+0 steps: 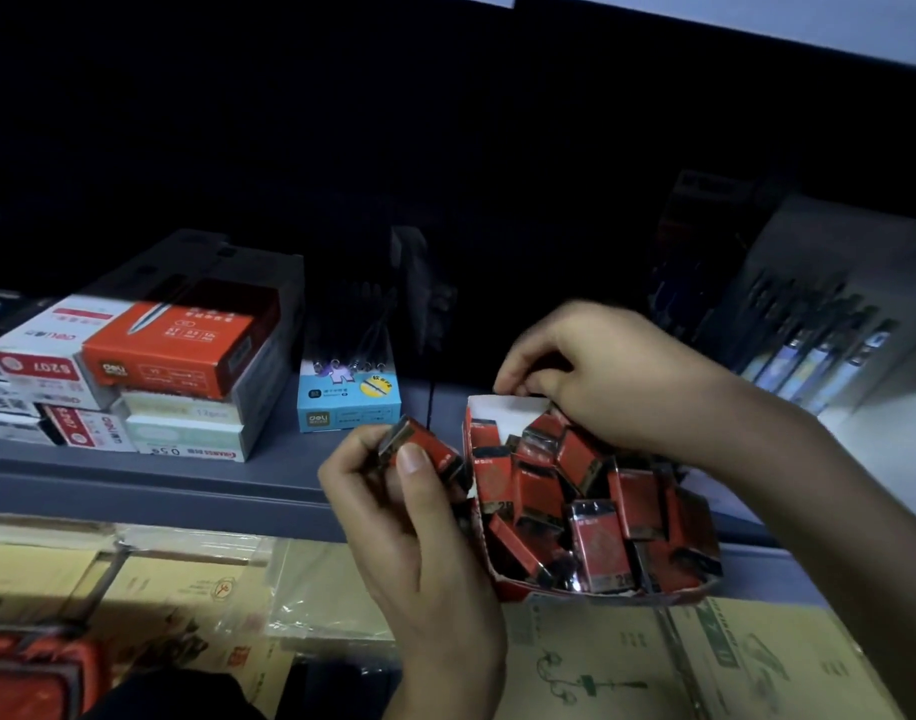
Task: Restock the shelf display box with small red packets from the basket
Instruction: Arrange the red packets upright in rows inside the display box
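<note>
A red display box (565, 590) with a white inner wall stands on the grey shelf (196, 485), overhanging its front edge. Several small red packets (598, 532) lie jumbled inside it. My left hand (419, 527) grips one red packet (419, 449) just left of the box, thumb on top. At the box's far end my right hand (596, 371) reaches in with curled fingers, touching the back wall and the packets there. Whether it holds one is hidden. An orange basket (34, 672) shows at the bottom left corner.
Stacked red and white stationery boxes (149, 366) fill the shelf's left side. A light blue pen box (349, 402) stands beside the display box. Packaged pens (819, 350) lean at the right. Cardboard cartons (653, 662) lie below the shelf.
</note>
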{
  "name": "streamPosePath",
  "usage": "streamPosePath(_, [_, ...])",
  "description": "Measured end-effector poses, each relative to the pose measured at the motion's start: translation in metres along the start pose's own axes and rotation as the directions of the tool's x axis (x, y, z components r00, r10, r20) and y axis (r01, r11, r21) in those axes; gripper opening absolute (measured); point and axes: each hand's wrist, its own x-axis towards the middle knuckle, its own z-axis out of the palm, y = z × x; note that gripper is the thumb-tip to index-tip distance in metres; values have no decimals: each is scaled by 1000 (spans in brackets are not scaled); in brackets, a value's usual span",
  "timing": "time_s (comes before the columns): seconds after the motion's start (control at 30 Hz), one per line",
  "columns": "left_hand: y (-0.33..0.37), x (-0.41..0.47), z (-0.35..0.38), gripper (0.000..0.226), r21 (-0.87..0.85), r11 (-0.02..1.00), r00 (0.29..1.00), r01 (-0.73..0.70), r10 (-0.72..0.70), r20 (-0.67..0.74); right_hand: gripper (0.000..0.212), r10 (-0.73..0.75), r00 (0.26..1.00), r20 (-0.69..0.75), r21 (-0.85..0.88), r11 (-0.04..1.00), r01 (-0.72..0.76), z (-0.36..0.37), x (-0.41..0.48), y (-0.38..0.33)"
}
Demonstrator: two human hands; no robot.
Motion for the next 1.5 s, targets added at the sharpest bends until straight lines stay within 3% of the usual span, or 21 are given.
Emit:
streamPosePath(0.13, [7, 11, -3, 9, 114, 993, 992, -20, 6, 124, 25, 13, 1000, 1, 292, 956, -13, -10, -6, -2])
streamPosePath(0.27, [16, 28, -6, 15, 127, 991, 972, 51, -78, 222, 21, -85, 993, 78, 552, 833, 28, -14, -14, -11])
streamPosePath(0.4, [15, 31, -8, 10, 111, 989, 964, 95, -119, 238, 27, -90, 982, 169, 453, 891, 3, -11, -13, -11])
streamPosePath(0.5, [15, 31, -9, 8, 140, 989, 956, 47, -85, 280, 20, -54, 981, 188, 433, 901, -33, -7, -12, -10])
streamPosePath(0.7, [10, 35, -14, 24, 260, 964, 956, -60, -19, 292, 13, 46, 993, 105, 487, 868, -92, -14, -11, -4])
streamPosePath(0.83, [4, 33, -15, 22, 325, 940, 962, -105, 13, 273, 22, 91, 996, 0, 226, 970, -89, -7, 0, 6])
streamPosePath(1.13, [-5, 28, -15, 18, 444, 868, 940, -222, 70, 334, 6, 87, 991, 103, 222, 969, -108, 2, 13, 3])
streamPosePath(1.27, [-7, 31, -17, 33, 457, 812, 882, -362, 141, 449, 3, 110, 991, 82, 198, 972, -124, 12, 19, -1])
streamPosePath(1.5, [-11, 45, -24, 54, 537, 626, 746, -566, 112, 656, 3, 103, 993, 52, 210, 971, -112, 20, 19, 2])
